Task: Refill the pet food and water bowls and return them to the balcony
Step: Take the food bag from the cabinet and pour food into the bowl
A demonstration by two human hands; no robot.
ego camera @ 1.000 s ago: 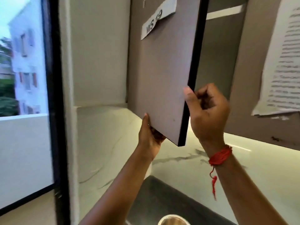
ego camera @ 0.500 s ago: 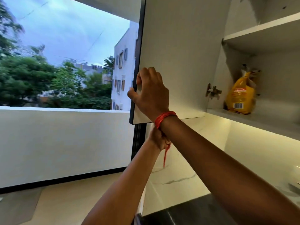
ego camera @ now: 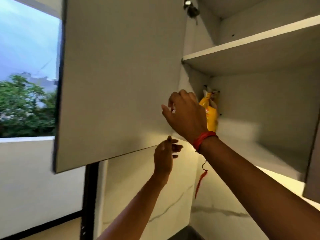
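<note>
A yellow food bag stands upright at the back left of the lower shelf in an open wall cupboard. My right hand, with a red thread on its wrist, is raised in front of the bag with its fingers apart, holding nothing and partly hiding the bag. My left hand hangs open just under the lower corner of the swung-out cupboard door, apart from it. No bowls are in view.
The door stands wide open to the left, covering part of the balcony window. An upper shelf holds nothing visible. Another cupboard door edges in at the right. A marble backsplash lies below.
The cupboard door has swung fully open. Both hands have let go of it. My right hand has moved rightward, into the cupboard opening toward the yellow bag.
</note>
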